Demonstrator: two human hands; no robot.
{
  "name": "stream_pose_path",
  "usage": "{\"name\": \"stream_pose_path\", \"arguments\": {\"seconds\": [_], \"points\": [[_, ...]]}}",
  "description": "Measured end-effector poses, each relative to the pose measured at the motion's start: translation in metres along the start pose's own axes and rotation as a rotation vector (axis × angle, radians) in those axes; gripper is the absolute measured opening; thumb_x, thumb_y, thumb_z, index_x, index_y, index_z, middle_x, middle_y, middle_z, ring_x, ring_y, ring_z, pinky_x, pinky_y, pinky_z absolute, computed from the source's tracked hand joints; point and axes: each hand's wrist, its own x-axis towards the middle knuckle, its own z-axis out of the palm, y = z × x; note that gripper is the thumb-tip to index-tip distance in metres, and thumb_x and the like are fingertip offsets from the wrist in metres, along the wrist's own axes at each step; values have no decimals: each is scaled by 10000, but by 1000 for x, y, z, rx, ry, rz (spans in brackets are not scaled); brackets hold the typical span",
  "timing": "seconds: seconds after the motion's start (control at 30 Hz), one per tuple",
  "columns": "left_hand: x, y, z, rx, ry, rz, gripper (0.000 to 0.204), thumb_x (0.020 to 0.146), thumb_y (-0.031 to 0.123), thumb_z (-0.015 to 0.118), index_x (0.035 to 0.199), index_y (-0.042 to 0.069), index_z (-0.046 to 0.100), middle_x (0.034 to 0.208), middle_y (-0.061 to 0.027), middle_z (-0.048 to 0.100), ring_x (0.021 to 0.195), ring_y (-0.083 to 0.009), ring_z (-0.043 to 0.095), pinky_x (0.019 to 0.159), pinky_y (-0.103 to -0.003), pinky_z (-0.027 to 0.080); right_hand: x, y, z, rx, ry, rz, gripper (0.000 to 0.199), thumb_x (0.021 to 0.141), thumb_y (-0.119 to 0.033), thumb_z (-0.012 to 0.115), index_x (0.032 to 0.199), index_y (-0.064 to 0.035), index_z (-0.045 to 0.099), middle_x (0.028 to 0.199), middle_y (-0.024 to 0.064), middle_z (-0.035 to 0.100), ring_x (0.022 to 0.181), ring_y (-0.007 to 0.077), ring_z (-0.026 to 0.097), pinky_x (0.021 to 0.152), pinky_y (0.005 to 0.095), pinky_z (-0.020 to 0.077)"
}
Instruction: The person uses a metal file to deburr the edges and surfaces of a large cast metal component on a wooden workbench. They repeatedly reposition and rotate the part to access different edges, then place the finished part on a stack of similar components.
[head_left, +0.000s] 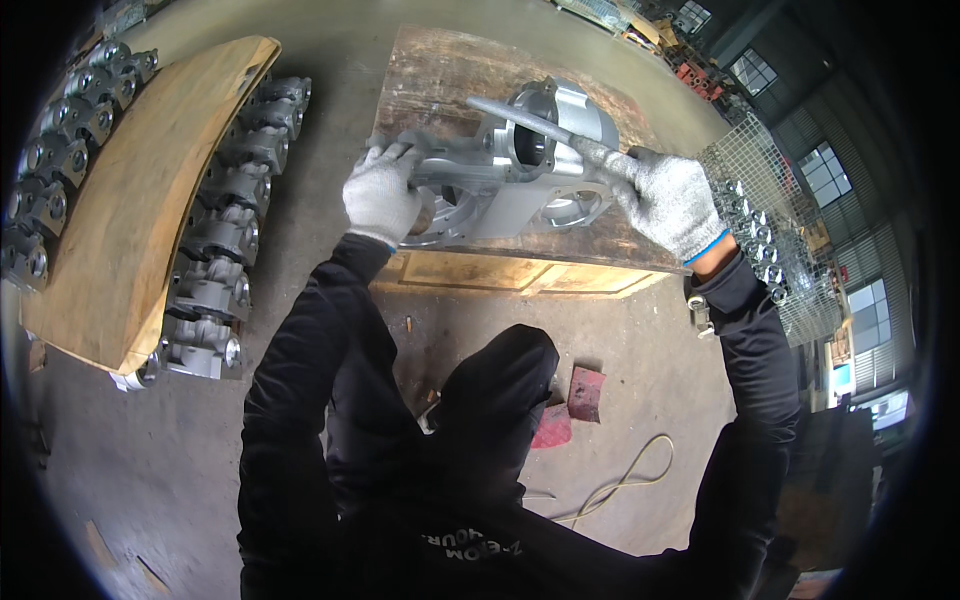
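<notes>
Pale grey knit gloves (378,200) here, thin blue trim (708,248) just below the right hand (672,200), long black fabric sleeves (300,370) behind!

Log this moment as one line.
left hand: touching metal casting | right hand: gripping grey file-like tool across casting's opening | casting: on wooden crate

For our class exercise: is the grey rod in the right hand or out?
In: the right hand holds the grey rod, fingers on its near end.

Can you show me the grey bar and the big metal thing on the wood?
Grey bar (535,123): head view, on its bare shaft.
Big metal thing (510,206): head view, on its flat near side.
</notes>
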Motion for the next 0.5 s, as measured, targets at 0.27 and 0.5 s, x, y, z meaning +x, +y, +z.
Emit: {"name": "stream_pose_path", "arguments": {"seconds": [0.27,0.5], "points": [[-7,-4,9,53,158,168,448,705,142,718,1151,143,760,1185,-54,738,1155,-329,665,1019,-437,546,4,-16,-6,109,59,-17,519,1001,-233,702,1507,-310,619,651,59,569,465,211,553,460,349,461],[-12,-4,8,19,114,150,502,693,92,681,1187,119,761,1222,-78,739,1166,-326,673,1015,-447,549,-5,-11,-7,4,-192,50,684,922,-160,739,1563,-315,558,693,53,544,476,170,554,415,338,435]]}}
